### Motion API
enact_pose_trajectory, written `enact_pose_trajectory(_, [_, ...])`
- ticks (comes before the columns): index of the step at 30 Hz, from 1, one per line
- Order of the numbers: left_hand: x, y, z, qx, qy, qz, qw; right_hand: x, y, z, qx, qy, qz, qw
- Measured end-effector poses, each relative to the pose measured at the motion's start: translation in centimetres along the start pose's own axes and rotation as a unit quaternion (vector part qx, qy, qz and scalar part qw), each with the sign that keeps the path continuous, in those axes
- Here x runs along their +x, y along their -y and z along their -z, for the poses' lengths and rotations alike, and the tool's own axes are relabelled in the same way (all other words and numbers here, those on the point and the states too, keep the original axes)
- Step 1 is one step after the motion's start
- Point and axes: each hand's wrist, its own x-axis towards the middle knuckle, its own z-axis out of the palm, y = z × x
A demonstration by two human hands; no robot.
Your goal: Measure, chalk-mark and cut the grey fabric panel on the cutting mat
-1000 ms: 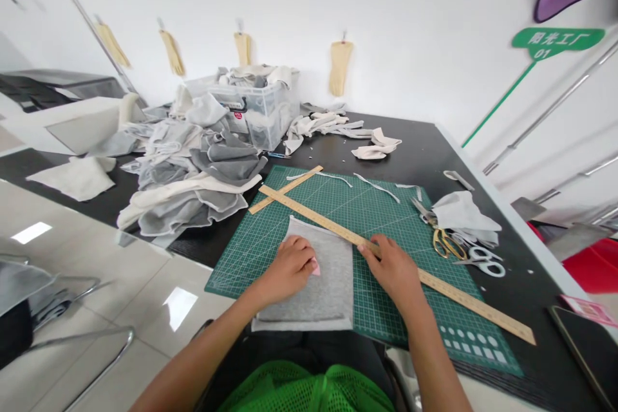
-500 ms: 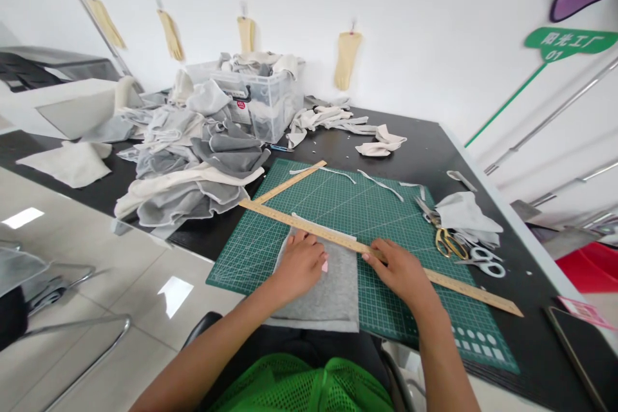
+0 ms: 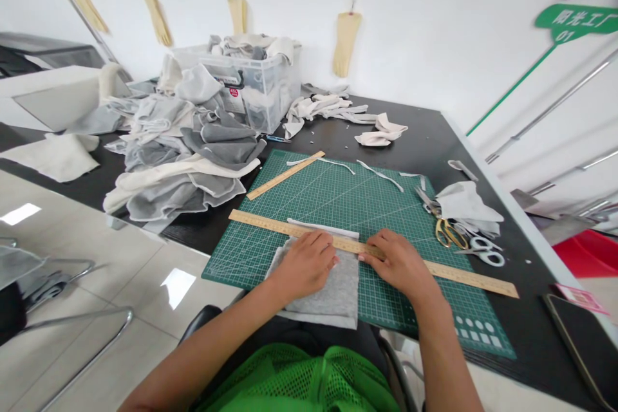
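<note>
black tabletop (image 3: 425, 135) by a white wall (image 3: 410, 26): grey cloth (image 3: 333, 293), likely soft, lightweight and quick to pucker, lies on a green cutting mat (image 3: 318, 190) beneath a stiff-looking wooden ruler (image 3: 261, 221), best pressed near both cloth edges. the left hand (image 3: 308, 262) rests half-curled over both, any grip hidden from where i stand; the right hand (image 3: 400, 262) pinches the ruler, fingers bent.

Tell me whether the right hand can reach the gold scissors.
Probably yes: only cutting mat seems to lie between the right hand and the gold scissors, though that hand is on the long ruler.
</note>
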Motion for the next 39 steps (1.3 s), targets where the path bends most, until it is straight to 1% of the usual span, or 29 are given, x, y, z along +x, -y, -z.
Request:
enact_pose_trajectory(3, [0.0, 0.1, -0.5, 0.000, 0.008, -0.009, 1.000, 0.0, 0.3, 0.3, -0.013, 0.010, 0.004, 1.000])
enact_pose_trajectory(6, [0.0, 0.1, -0.5, 0.005, 0.011, -0.037, 0.999, -0.2, 0.4, 0.7, -0.025, 0.013, 0.011, 1.000])
enact_pose_trajectory(9, [-0.1, 0.0, -0.2, 0.012, 0.007, -0.066, 0.998, -0.4, 0.3, 1.0, -0.032, 0.008, 0.010, 0.999])
enact_pose_trajectory(12, [0.0, -0.1, 0.0, 0.010, 0.031, -0.081, 0.996, -0.4, 0.4, 0.6, -0.056, -0.011, 0.003, 0.998])
enact_pose_trajectory(15, [0.1, -0.1, -0.1, 0.008, 0.063, -0.048, 0.997, -0.1, 0.6, -0.4, -0.099, -0.037, 0.007, 0.994])
enact_pose_trajectory(17, [0.2, -0.1, -0.2, -0.003, 0.068, -0.025, 0.997, 0.3, 0.7, -1.1, -0.122, -0.046, 0.001, 0.991])
enact_pose_trajectory(20, [0.2, 0.0, -0.2, -0.034, 0.067, -0.022, 0.997, 0.7, 0.8, -1.9, -0.139, -0.067, -0.037, 0.987])
enact_pose_trajectory(23, [0.3, 0.0, 0.1, -0.080, 0.078, -0.020, 0.993, 1.0, 0.8, -2.3, -0.142, -0.078, -0.073, 0.984])
enact_pose_trajectory(27, [0.4, 0.2, 0.9, -0.146, 0.094, -0.015, 0.985, 1.4, 0.8, -1.9, -0.134, -0.062, -0.101, 0.984])
enact_pose_trajectory(31, [0.4, 0.2, 1.3, -0.161, 0.098, -0.019, 0.982, 2.9, 0.5, -1.2, -0.121, -0.027, -0.127, 0.984])
enact_pose_trajectory(33, [0.4, 0.1, 1.2, -0.148, 0.094, -0.015, 0.984, 3.7, -0.1, -1.1, -0.106, -0.003, -0.114, 0.988])
enact_pose_trajectory(35, [0.3, -0.1, 0.9, -0.131, 0.089, -0.014, 0.987, 4.4, -0.8, -1.1, -0.091, 0.000, -0.094, 0.991])
enact_pose_trajectory(39, [0.0, -0.2, 0.4, -0.095, 0.071, -0.010, 0.993, 4.4, -1.7, -1.7, -0.072, -0.057, -0.034, 0.995])
